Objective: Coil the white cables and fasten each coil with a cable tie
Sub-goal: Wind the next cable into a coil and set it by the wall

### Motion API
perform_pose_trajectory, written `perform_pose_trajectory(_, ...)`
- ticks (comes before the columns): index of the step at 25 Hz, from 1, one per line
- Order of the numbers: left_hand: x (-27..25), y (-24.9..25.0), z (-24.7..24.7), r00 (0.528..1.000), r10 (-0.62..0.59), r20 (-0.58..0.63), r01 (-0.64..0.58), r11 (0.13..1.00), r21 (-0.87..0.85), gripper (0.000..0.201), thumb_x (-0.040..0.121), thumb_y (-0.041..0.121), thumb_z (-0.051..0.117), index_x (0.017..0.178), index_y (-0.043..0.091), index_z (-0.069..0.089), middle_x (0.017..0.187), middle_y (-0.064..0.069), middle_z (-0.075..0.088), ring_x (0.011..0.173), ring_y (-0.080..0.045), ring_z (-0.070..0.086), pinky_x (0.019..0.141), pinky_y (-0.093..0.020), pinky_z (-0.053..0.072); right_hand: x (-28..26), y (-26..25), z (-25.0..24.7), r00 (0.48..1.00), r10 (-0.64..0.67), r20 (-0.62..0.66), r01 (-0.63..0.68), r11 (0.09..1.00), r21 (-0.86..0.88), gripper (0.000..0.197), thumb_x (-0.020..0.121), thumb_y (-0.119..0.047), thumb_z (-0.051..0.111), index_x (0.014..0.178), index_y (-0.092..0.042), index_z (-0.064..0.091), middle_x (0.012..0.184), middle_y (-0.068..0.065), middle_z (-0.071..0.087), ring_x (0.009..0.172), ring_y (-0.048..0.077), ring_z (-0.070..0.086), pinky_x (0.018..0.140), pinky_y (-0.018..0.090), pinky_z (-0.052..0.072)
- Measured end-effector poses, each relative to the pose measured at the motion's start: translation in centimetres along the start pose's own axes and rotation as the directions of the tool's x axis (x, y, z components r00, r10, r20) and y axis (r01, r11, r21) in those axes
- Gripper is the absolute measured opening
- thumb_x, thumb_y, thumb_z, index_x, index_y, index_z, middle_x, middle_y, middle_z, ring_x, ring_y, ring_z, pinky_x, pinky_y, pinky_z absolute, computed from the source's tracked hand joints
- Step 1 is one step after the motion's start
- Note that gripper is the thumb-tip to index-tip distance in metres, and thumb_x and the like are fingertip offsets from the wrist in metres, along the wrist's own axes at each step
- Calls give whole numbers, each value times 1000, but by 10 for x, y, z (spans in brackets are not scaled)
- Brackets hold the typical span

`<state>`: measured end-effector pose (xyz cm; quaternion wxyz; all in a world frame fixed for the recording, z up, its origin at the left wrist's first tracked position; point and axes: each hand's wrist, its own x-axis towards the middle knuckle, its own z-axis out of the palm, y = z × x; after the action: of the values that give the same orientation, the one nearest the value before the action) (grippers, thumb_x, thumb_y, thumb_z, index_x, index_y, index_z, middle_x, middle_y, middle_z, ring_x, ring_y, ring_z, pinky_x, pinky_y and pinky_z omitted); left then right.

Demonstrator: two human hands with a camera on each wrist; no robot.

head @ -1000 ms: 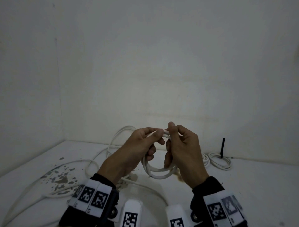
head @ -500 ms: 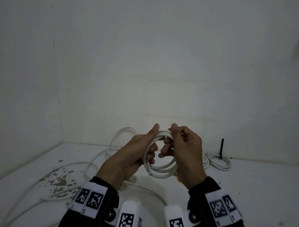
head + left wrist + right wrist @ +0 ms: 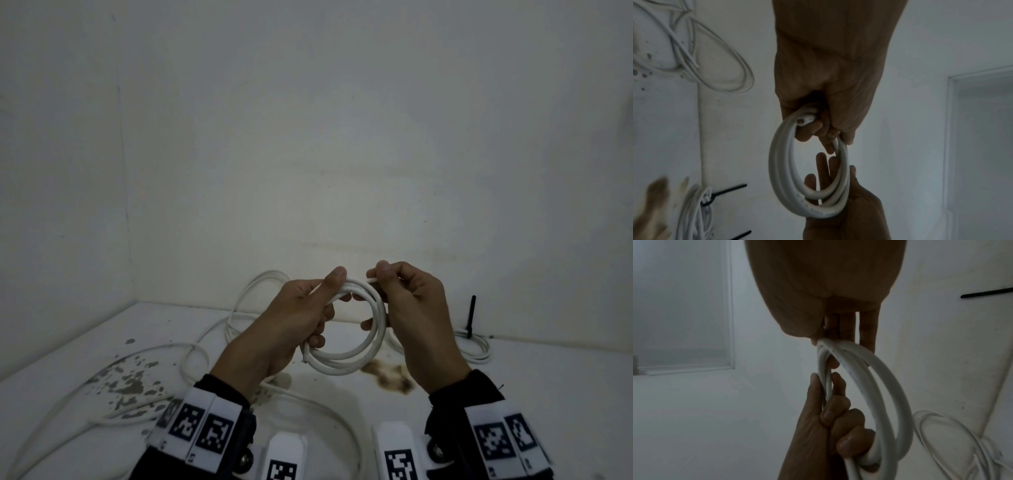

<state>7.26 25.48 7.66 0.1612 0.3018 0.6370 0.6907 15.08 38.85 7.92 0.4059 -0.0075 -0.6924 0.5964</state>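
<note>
Head view: left hand point(image 3: 291, 329) curled round one side of a white cable coil point(image 3: 346, 356), thumb up along its top; right hand point(image 3: 416, 322) pinching the other side; coil held above the table point(image 3: 513, 377), in front of loose cable point(image 3: 102, 387) and a tied coil point(image 3: 474, 349).

Left wrist: cut cable end point(image 3: 805, 121) sticking out of the closed fingers point(image 3: 807, 131).

Right wrist: fingers point(image 3: 867, 331) clamped on the coil's top.

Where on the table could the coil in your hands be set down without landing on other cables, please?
Bare table lies right of the brown stain, in front of the tied coil by the wall. The left side is crowded with loose cable and grey specks.
</note>
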Motion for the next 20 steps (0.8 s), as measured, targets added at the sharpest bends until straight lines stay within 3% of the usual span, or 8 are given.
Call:
perform_pose_trajectory(3,0,-1,-1,1000,13,9,-14,997,79,47,83,60,58,80,14,70,54,5,37,47,-10,30,44,-22,34,1,1,1,999,-10,-53,7,999,-38,30,102,-27,53,86,-6,68,70,11,71,62,20,66,62,42,59)
perform_pose_trajectory(7,-1,-2,-3,1000,25,14,-27,992,126,48,82,61,58,77,14,70,51,6,40,44,-9,33,44,-22,36,2,-1,0,997,21,-81,-21,1000,-3,29,103,-26,51,90,-6,66,70,11,73,58,16,67,50,27,52)
perform_pose_trajectory(13,0,-2,-2,999,40,-8,-38,992,124,44,86,56,59,75,14,70,53,5,35,46,-10,27,45,-23,30,2,-5,-6,995,101,-26,-99,993,67,30,104,-26,48,93,-4,64,71,13,73,71,18,73,53,27,54)
perform_pose_trajectory(17,-1,-2,-1,999,35,6,-36,993,112,45,85,57,59,77,14,72,51,7,36,45,-10,29,45,-23,33,1,-4,-2,993,73,-95,-66,995,68,30,105,-25,47,93,-2,63,67,13,71,65,19,70,57,29,55)
perform_pose_trajectory(20,-2,0,-2,999,29,24,-32,993,116,47,86,56,58,79,12,72,49,8,36,44,-9,29,44,-22,33,2,-6,-3,990,71,-124,-57,992,111,30,104,-23,48,91,-1,63,71,19,70,67,23,69,53,26,55)
